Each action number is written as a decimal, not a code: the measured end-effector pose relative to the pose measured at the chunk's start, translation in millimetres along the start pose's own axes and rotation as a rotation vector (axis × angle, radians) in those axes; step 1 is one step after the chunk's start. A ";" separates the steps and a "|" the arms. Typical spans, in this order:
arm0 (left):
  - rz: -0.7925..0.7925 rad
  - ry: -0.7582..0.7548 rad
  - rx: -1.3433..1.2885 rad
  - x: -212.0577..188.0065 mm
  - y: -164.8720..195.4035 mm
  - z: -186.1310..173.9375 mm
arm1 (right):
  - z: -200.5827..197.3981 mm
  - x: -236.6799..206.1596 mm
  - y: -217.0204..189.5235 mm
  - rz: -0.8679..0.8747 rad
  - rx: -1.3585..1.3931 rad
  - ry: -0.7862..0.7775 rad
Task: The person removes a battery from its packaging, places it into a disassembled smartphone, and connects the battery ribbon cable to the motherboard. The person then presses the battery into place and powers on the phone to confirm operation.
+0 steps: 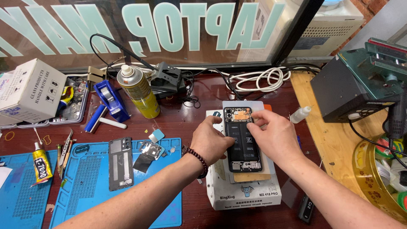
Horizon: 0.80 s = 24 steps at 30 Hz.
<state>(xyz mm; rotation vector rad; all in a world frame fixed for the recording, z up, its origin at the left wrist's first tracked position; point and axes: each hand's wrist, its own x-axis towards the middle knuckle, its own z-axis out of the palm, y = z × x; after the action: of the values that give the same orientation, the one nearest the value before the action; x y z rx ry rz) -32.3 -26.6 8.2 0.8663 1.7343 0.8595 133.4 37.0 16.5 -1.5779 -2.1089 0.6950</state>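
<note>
An opened smartphone (243, 146) with its back removed lies flat on a white box-shaped heating machine (243, 193), showing a black battery and copper-coloured shielding near the top. My left hand (210, 140) rests against the phone's left edge, fingers curled at the upper left side. My right hand (274, 133) pinches at the phone's upper right, fingertips on the copper area. A beaded bracelet (198, 161) sits on my left wrist.
A blue work mat (91, 182) holds a grey phone back cover (120, 163) and small parts. A yellow spray can (138, 91), blue tape dispenser (111, 99), glue tube (41, 165), tweezers (66, 148) and white box (32, 91) lie left. A small dropper bottle (300, 114) and black machine (354, 87) stand right.
</note>
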 end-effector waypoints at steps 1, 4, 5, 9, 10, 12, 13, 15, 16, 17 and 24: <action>-0.029 -0.003 -0.053 1.5 -1.7 0.4 | -1.5 1.2 -2.0 0.129 0.106 -0.029; -0.098 -0.011 -0.177 8.8 -3.1 -0.6 | -9.9 5.4 -11.2 0.418 0.324 -0.114; -0.121 -0.011 -0.215 9.9 -3.3 -0.6 | -12.4 5.4 -14.8 0.451 0.331 -0.149; -0.120 0.009 -0.210 10.3 2.3 2.0 | -11.2 -2.1 -29.9 0.441 0.115 -0.228; -0.121 0.027 -0.200 7.7 2.7 3.0 | -10.4 -4.7 -31.5 0.410 0.129 -0.219; -0.115 0.053 -0.183 2.7 3.5 3.0 | -8.1 -9.4 -32.1 0.349 0.159 -0.195; -0.108 0.059 -0.177 -0.1 3.2 2.1 | -9.5 -10.2 -30.1 0.375 0.199 -0.182; -0.095 0.060 -0.145 -3.7 3.4 1.8 | -11.8 -12.2 -23.9 0.426 0.282 -0.167; -0.085 0.054 -0.120 -4.4 4.1 1.2 | -14.3 -13.4 -19.6 0.433 0.268 -0.169; -0.076 0.050 -0.095 -4.9 4.4 0.3 | -17.4 -15.0 -14.7 0.439 0.255 -0.171; 0.001 0.111 0.091 -2.4 9.1 5.2 | -24.6 -5.0 3.5 0.383 0.223 -0.254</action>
<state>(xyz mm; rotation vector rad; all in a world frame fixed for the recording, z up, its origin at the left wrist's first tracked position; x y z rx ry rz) -25.3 -23.3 15.6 0.8940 1.8815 0.8482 152.1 36.5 33.6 -1.8626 -1.8223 1.2725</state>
